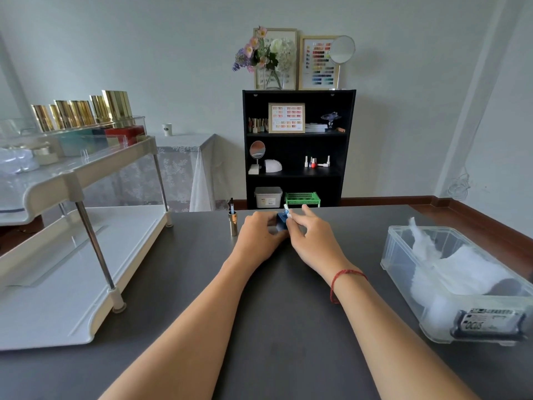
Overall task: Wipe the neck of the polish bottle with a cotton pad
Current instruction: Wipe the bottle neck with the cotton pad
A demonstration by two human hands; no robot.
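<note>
A small blue polish bottle [281, 220] stands on the dark table [288, 327] near its far edge. My left hand [259, 235] grips the bottle from the left side. My right hand [313, 235] pinches a white cotton pad [287, 212] against the bottle's neck, with the index finger stretched out. The bottle's gold cap with its brush [233, 222] stands upright on the table, just left of my left hand. Most of the bottle is hidden by my fingers.
A clear plastic box [403, 249] of white cotton sits at the right of the table. A white two-tier rack [86, 255] with gold cases fills the left. A black shelf unit [298, 145] stands against the far wall.
</note>
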